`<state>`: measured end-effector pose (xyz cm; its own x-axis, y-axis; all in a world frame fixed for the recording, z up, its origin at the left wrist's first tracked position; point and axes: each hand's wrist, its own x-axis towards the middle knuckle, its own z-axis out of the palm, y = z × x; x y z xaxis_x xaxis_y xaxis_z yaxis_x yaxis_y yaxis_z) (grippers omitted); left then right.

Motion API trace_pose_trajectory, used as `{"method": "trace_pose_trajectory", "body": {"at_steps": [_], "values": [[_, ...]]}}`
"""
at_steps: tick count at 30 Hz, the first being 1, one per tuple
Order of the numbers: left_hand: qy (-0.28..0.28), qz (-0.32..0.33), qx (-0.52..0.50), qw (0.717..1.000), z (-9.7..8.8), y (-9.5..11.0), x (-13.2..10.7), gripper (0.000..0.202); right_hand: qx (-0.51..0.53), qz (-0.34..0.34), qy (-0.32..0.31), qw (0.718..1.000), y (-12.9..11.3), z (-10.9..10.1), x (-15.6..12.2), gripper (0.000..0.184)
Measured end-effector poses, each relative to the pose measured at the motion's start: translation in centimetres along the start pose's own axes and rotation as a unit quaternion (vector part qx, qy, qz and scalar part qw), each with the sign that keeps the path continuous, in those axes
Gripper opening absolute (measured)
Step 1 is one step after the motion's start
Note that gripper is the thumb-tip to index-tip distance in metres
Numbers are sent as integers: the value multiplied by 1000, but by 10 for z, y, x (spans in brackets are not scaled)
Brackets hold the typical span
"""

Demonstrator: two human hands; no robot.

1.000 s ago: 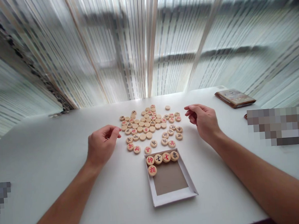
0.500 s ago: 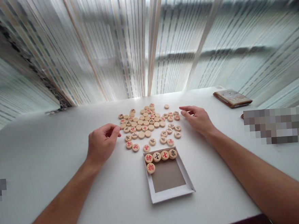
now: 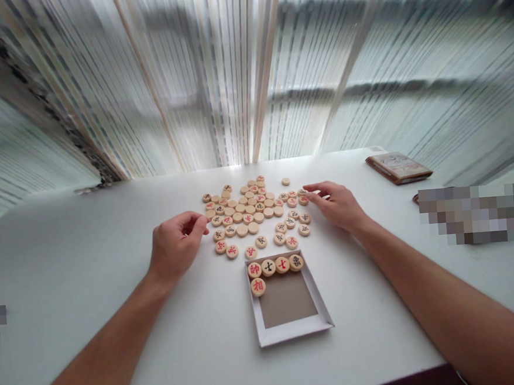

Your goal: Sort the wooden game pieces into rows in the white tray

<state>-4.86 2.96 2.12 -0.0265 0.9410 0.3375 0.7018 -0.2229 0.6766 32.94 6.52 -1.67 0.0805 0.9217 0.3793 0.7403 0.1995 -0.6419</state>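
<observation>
Round wooden Chinese chess pieces (image 3: 250, 209) lie scattered mid-table, some with red or black characters up, others blank side up. My left hand (image 3: 178, 244) rests at their left edge, closed, thumb against the curled index finger; what it may hold is hidden. At the right edge my right hand (image 3: 336, 206) is open, index finger stretched over a chess piece (image 3: 301, 193) and thumb beside a red-marked piece (image 3: 303, 200). Nearer me lies a shallow white box (image 3: 293, 329). Along its far side runs a row of several pieces (image 3: 268, 267), with one red piece (image 3: 258, 287) below at the left.
Far right on the white table (image 3: 189, 350) lies a flat brown-edged box with a pictured top (image 3: 398, 167). Closer in, a blurred-out object (image 3: 470, 213) sits by my right forearm. A striped string curtain (image 3: 231, 71) hangs behind the table.
My right hand has shifted slightly left, its index finger now reaching over a piece at the right edge. My left hand stays in place. The view has tilted a little.
</observation>
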Motion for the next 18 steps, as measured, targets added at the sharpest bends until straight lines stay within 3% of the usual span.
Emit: {"method": "trace_pose_trajectory", "body": {"at_steps": [6,18], "values": [[-1,1,1,1000,0,1,0,28,15,-38,-41,998,0,-1,0,35],[-7,7,4,1000,1,1,-1,28,9,-52,-82,995,-3,-2,0,34]]}}
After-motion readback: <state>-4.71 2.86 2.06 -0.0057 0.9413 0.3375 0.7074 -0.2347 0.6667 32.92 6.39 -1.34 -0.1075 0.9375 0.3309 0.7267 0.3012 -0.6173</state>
